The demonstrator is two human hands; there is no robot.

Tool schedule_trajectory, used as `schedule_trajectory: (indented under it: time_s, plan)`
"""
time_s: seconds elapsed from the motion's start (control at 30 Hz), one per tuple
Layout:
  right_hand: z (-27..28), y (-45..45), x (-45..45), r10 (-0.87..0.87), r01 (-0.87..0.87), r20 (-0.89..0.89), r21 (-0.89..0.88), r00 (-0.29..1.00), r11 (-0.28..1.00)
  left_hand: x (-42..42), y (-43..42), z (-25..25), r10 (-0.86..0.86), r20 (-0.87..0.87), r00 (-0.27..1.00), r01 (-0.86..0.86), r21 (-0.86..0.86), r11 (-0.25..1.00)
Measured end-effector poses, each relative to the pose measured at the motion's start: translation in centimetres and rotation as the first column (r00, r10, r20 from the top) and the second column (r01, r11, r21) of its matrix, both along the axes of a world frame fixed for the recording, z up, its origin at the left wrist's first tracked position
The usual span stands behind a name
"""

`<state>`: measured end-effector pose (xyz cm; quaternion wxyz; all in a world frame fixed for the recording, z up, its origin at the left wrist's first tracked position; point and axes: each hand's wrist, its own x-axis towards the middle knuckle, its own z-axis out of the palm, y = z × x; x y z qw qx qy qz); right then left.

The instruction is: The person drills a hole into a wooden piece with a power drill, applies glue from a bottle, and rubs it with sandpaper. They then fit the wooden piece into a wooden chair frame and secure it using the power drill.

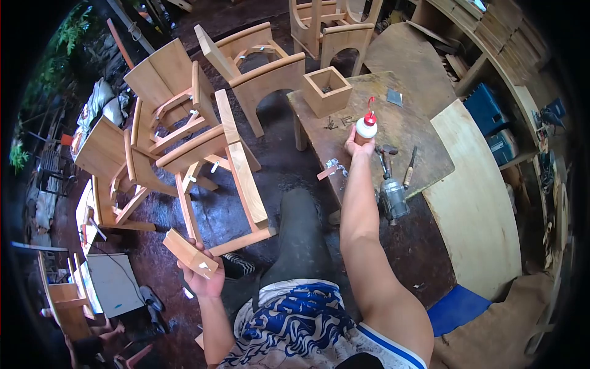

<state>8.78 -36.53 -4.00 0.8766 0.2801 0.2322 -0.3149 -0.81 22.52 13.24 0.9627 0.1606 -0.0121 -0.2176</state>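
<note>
My left hand (206, 278) is wrapped around a short wooden block (187, 251), held low on the left with a white blob of what looks like glue on its near end. Out over the small worktable (424, 147), my right hand (359, 144) grips a white squeeze bottle (367, 128) with a red nozzle cap. I cannot tell whether the bottle touches the tabletop. Close by that hand lie a hammer (386, 149), a chisel (410, 167) and a power tool with a clear housing (393, 195). Unfinished chair parts (246, 184) stand ahead of my left hand.
An open wooden box (327, 92) sits on the worktable near some loose screws (332, 124) and a dark square sheet (394, 97). Several wooden chairs (258, 67) crowd the far left. A plywood strip (479, 197) and blue cases (485, 111) are at right. Another person's foot (112, 332) shows lower left.
</note>
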Motion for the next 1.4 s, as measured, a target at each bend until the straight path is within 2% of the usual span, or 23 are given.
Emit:
schedule_trajectory:
  time_s: [0.13,0.23,0.3,0.33,0.4,0.47,0.53,0.57,0.6,0.63,0.67,0.73,0.77,0.8,0.87,0.93,1.0,1.07,1.13,1.2,1.27,1.37,1.4]
  plan:
    - [-0.4,0.5,0.0,-0.061,0.06,-0.036,-0.019,0.998,0.998,0.2,-0.5,0.2,-0.01,0.023,1.0,0.01,0.022,1.0]
    - [0.1,1.9,-1.2,-0.053,0.053,0.037,-0.006,0.998,0.999,0.3,-0.5,0.0,-0.007,0.034,0.999,0.006,0.034,0.999]
    - [0.5,3.7,-2.2,-0.039,0.029,-0.12,-0.082,0.992,0.996,0.4,-0.3,-0.3,-0.002,0.033,0.999,0.001,0.034,0.999]
    - [0.4,4.9,-2.7,-0.04,0.03,-0.126,-0.083,0.991,0.996,0.5,-0.2,-0.5,-0.001,0.04,0.999,0.0,0.026,1.0]
    - [-0.7,8.1,-4.5,0.149,-0.225,-0.311,-0.225,0.939,0.948,0.4,0.0,-0.7,0.002,0.035,0.999,-0.003,0.019,1.0]
    - [-1.4,12.3,-6.8,0.287,-0.505,-0.498,-0.384,0.818,0.773,0.4,0.2,-1.0,0.004,0.051,0.999,-0.005,0.023,1.0]
    - [-1.0,16.3,-10.2,0.248,-0.761,-0.724,-0.57,0.644,0.311,0.5,0.3,-1.4,0.015,0.048,0.999,-0.017,0.036,0.999]
    - [-1.6,17.4,-11.5,0.257,-0.77,-0.73,-0.559,0.633,0.307,0.4,0.5,-1.6,0.02,0.054,0.998,-0.022,0.05,0.998]
    - [-2.3,18.3,-12.5,-0.018,-0.852,-0.854,-0.519,0.519,0.066,0.5,0.4,-1.6,0.029,0.045,0.999,-0.032,0.054,0.998]
    - [-2.9,18.9,-13.0,-0.319,-0.909,-0.852,-0.387,0.416,-0.151,0.5,0.4,-1.7,0.036,0.042,0.998,-0.039,0.07,0.997]
    - [-3.4,19.1,-13.3,-0.308,-0.911,-0.858,-0.381,0.412,-0.16,0.4,0.4,-1.7,0.044,0.038,0.998,-0.047,0.087,0.995]
    - [-2.3,19.2,-12.9,-0.037,-0.935,-0.943,-0.334,0.332,0.119,0.5,0.3,-2.1,0.012,0.047,0.999,-0.014,0.05,0.999]
    - [-2.0,19.6,-12.4,0.141,-0.898,-0.902,-0.367,0.408,0.244,0.4,0.3,-2.2,0.002,0.047,0.999,-0.005,0.063,0.998]
    - [-2.2,19.7,-11.7,0.148,-0.901,-0.903,-0.362,0.402,0.238,0.3,0.0,-2.2,-0.008,0.047,0.999,0.004,0.074,0.997]
    - [-3.7,19.7,-9.7,0.441,-0.784,-0.717,-0.238,0.54,0.574,0.2,-0.4,-2.2,-0.015,0.044,0.999,0.013,0.046,0.999]
    - [-5.5,19.2,-7.6,0.452,-0.718,-0.649,-0.217,0.612,0.661,-0.2,-0.5,-2.2,-0.029,0.054,0.998,0.029,0.005,1.0]
    - [-6.7,19.3,-5.9,0.406,-0.628,-0.566,-0.274,0.717,0.728,-0.7,-0.1,-2.7,-0.024,0.081,0.996,0.025,-0.012,1.0]
    - [-7.8,19.4,-4.6,0.373,-0.578,-0.552,-0.261,0.746,0.773,-1.1,0.2,-3.1,-0.035,0.097,0.995,0.038,-0.031,0.999]
    - [-5.9,20.3,-4.9,0.381,-0.583,-0.561,-0.236,0.735,0.777,-1.5,0.4,-3.4,-0.034,0.079,0.996,0.039,-0.056,0.998]
    - [-4.7,20.6,-6.5,0.43,-0.654,-0.539,-0.338,0.724,0.677,-1.6,0.3,-3.6,-0.024,0.053,0.998,0.027,-0.058,0.998]
    - [3.1,23.1,-8.7,0.397,-0.666,-0.56,-0.436,0.728,0.606,-1.6,0.5,-4.3,0.006,0.02,1.0,-0.006,0.015,1.0]
    - [14.2,28.1,-12.8,0.177,-0.725,-0.714,-0.609,0.678,0.32,-1.3,0.2,-4.4,0.013,-0.019,1.0,-0.013,-0.007,1.0]
    - [15.7,28.9,-14.5,0.179,-0.715,-0.692,-0.679,0.699,0.167,-1.2,0.0,-4.7,0.002,-0.016,1.0,-0.002,-0.025,1.0]
